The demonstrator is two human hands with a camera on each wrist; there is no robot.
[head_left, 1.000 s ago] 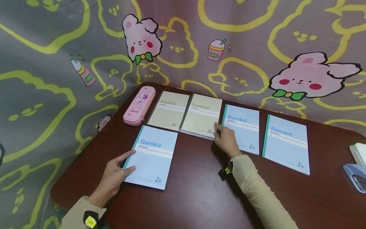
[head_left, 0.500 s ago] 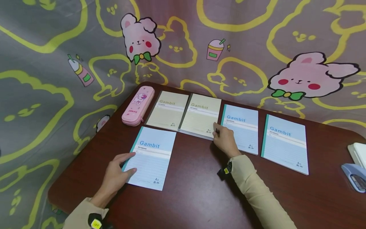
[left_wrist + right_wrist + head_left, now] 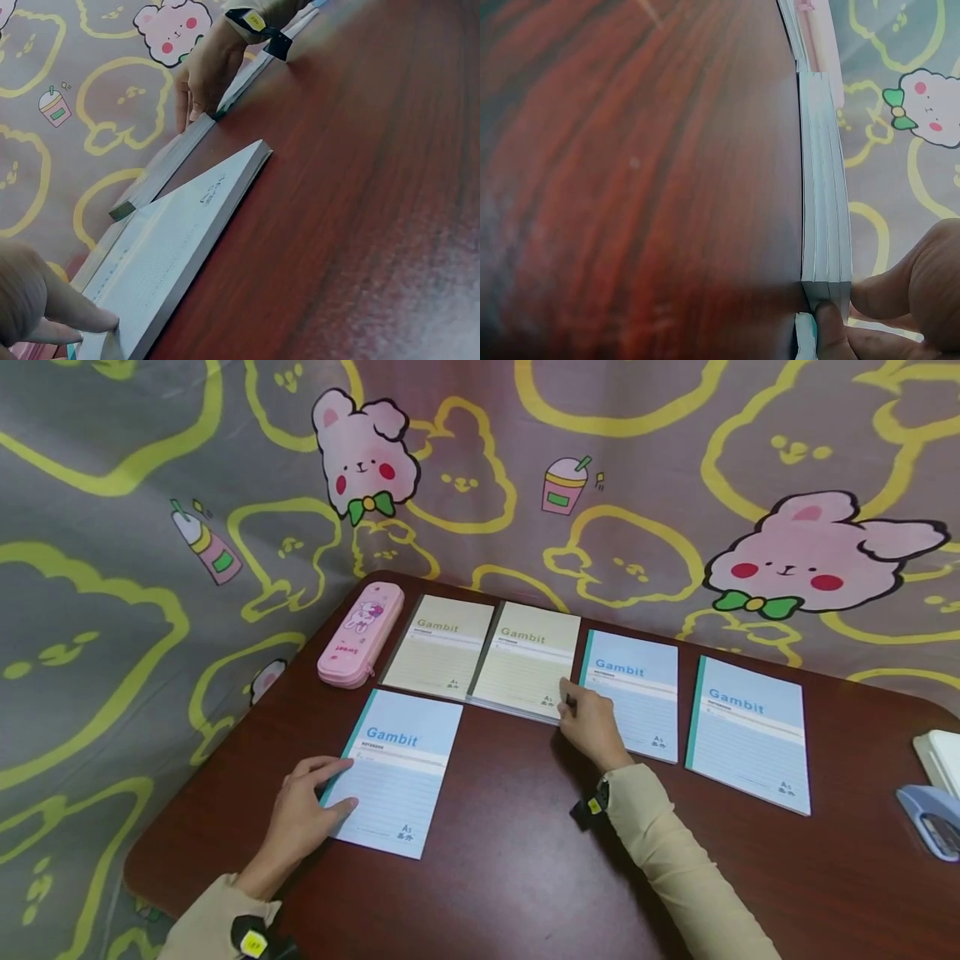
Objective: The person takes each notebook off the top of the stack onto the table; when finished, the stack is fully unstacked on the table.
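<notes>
My left hand rests at the teal spine of a blue Gambit notebook, which lies flat near the table's left side. Its thumb and forefinger lie nearly straight on the cover; in the left wrist view the thumb touches the notebook near its edge. My right hand pinches the lower right corner of a stack of beige notebooks. In the right wrist view the thumb lies on top of the stack, with fingers against its side.
Another beige notebook lies left of the stack, beside a pink pencil case. Two blue notebooks lie to the right. A blue-grey object and a white one sit at the right edge. A patterned curtain hangs behind.
The blue notebook under my left hand has turned slightly, its lower end shifting left. My left hand has adjusted a little along the spine; my right hand stays at the beige stack.
</notes>
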